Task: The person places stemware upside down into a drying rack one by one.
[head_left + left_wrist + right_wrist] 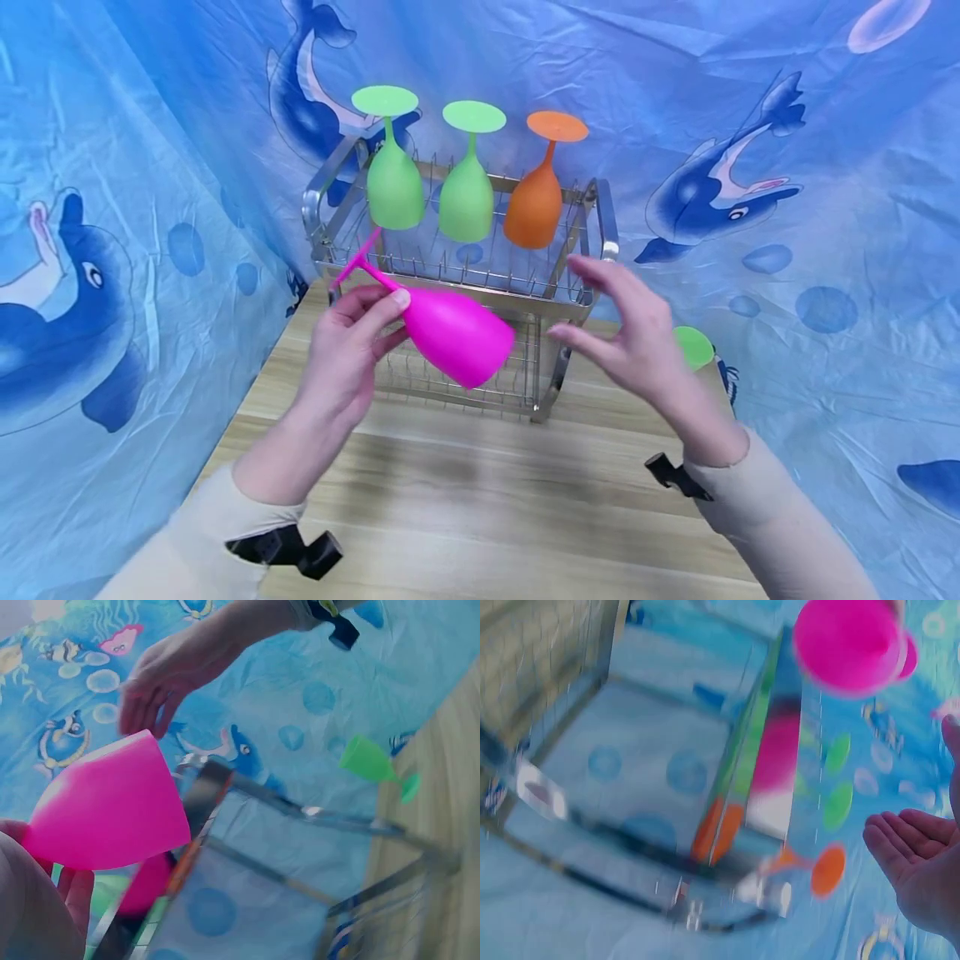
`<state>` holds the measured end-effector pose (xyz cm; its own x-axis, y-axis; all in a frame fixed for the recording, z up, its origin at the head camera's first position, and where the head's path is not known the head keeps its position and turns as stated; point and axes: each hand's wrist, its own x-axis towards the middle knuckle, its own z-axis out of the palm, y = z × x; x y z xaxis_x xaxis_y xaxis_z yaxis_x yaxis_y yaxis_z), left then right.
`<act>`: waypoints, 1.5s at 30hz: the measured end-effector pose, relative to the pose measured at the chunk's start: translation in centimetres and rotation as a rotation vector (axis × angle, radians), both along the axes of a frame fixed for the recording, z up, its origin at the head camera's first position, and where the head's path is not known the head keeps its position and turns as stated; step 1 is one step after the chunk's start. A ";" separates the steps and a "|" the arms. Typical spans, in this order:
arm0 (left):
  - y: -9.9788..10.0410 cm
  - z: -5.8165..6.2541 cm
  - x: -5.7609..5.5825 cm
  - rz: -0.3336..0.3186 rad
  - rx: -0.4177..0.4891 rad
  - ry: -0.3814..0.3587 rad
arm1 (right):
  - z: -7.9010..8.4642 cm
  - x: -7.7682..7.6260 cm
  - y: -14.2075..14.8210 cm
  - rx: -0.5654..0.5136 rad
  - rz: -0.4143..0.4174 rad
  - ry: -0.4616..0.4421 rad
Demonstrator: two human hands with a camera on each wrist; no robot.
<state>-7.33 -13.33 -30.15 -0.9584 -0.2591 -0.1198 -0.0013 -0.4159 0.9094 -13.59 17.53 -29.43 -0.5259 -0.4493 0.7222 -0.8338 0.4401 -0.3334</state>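
A bright pink plastic wine glass [459, 335] tilts on its side in front of the rack, bowl mouth toward the right and foot toward the upper left. My left hand [352, 342] pinches it where stem meets bowl; the left wrist view shows the pink bowl [112, 806] close up. My right hand [637, 333] hovers empty right of the pink glass, fingers and thumb spread apart. Upside down along the top tier of the metal dish rack [480, 292] stand two green wine glasses [395, 187] [467, 200] and an orange wine glass [534, 208].
Another green glass [365, 759] stands upright on the wooden table [450, 500], right of the rack, partly hidden by my right arm in the head view. The rack has a lower wire tier [450, 387]. A blue dolphin-print sheet [825, 125] hangs around the table.
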 end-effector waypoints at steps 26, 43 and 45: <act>-7.5 12.9 -8.3 0.078 -0.387 0.094 | -5.6 -7.6 2.7 -0.332 -0.346 -0.237; -7.6 11.4 -12.2 0.089 -0.761 0.036 | -6.5 -8.0 1.6 -0.365 -0.338 -0.163; -7.7 11.2 -12.5 0.080 -0.787 0.027 | -6.4 -8.0 1.5 -0.365 -0.336 -0.163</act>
<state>-19.80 -21.04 -19.00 -0.9334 -0.3260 0.1501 0.0275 0.3521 0.9356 -21.59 18.99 -35.82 -0.7166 0.0294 0.6968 -0.5909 0.5051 -0.6290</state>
